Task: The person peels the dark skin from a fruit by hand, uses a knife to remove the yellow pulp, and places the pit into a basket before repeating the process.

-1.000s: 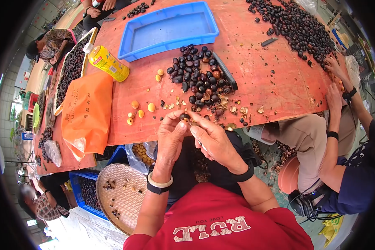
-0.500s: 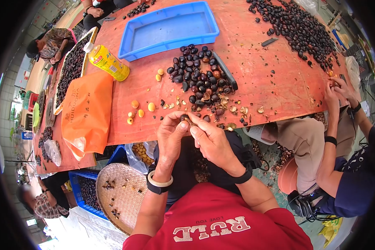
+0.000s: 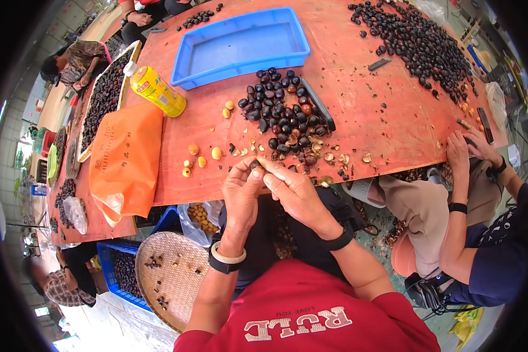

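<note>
My left hand (image 3: 240, 190) is closed at the table's near edge, pinching a dark brown nut (image 3: 255, 166) between thumb and fingers. Pressed up against it, my right hand (image 3: 294, 192) has its thumb and fingers together at the same nut; whatever else it grips is hidden. Just beyond my hands lies a heap of glossy dark nuts (image 3: 280, 111), with broken shell pieces (image 3: 328, 156) at its near side. Several peeled yellow kernels (image 3: 216, 153) rest on the table to the left of my fingers.
A blue tray (image 3: 240, 70) stands behind the heap. Left are a yellow-labelled bottle (image 3: 158, 91) and an orange bag (image 3: 126, 158). A woven basket (image 3: 164, 264) sits lower left. On the right, a co-worker's hands (image 3: 469, 146) work at the table (image 3: 393, 135) edge.
My hands stay together on the nut, with small shifts of the fingers. The table appears slightly lower in view. The co-worker's hands at the right have lowered.
</note>
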The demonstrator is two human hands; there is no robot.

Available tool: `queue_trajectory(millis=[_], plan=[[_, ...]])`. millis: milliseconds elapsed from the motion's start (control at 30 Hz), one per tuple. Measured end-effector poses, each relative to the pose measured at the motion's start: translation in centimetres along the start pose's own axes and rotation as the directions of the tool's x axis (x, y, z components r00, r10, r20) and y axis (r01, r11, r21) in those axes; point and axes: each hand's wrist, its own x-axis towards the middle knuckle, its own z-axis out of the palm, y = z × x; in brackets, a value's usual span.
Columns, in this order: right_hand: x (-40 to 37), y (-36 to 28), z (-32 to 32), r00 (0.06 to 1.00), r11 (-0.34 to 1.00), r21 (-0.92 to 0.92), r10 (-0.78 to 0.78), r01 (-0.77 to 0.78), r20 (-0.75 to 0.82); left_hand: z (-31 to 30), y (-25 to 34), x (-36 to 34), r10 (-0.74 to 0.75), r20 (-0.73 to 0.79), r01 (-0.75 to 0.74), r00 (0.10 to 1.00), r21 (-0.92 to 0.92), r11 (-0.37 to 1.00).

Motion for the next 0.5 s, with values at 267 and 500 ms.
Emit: queue_trajectory(millis=[267, 500], plan=[[-0.2, 0.1, 0.8, 0.989, 0.986, -0.089, -0.145, 0.143, -0.013, 0.0, -0.5, -0.3, 0.105, -0.020, -0.102, 0.994, 0.093, 0.990], [-0.4, -0.2, -0.4, 0.979, 0.997, 0.047, -0.074, 0.066, 0.188, 0.1, 0.2, -0.6, 0.089, 0.016, -0.089, 0.996, 0.058, 0.994]])
